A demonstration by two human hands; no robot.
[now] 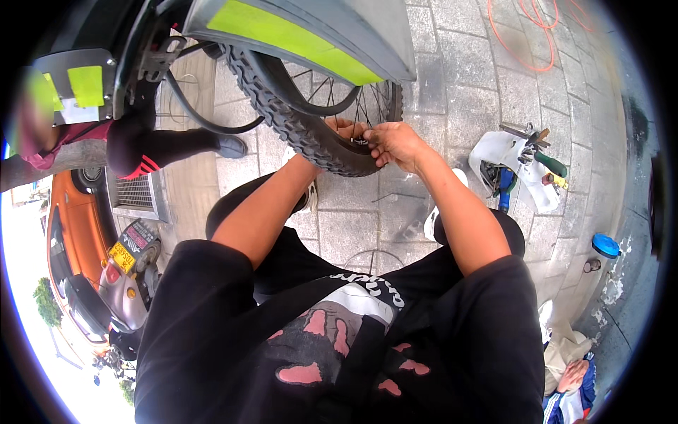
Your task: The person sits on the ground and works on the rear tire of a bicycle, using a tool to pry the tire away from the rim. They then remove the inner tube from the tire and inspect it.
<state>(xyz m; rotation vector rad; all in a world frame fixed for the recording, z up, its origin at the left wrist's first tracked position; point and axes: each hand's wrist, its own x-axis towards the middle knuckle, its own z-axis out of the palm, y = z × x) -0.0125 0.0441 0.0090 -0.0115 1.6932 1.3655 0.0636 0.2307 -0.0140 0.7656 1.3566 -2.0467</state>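
Observation:
A bicycle wheel with a knobby black tyre point(279, 116) and thin spokes hangs in front of me under a grey and yellow-green box point(296, 39). My left hand point(344, 128) reaches round behind the tyre, its curled fingers showing through the wheel at the inner side of the rim. Beside it my right hand point(397, 145) has its fingers pinched together at the same part of the rim, near a small shiny piece point(360, 141). What sits between the fingers of either hand is too small and covered to make out. A black curved tube point(332, 109) crosses the wheel.
To the right, a white container point(494, 152) holds several hand tools, among them a green-handled one point(551, 164). A blue round lid point(606, 245) lies farther right; an orange hose point(530, 67) loops beyond. Another person's leg point(176, 145) and an orange car point(74, 247) are at left.

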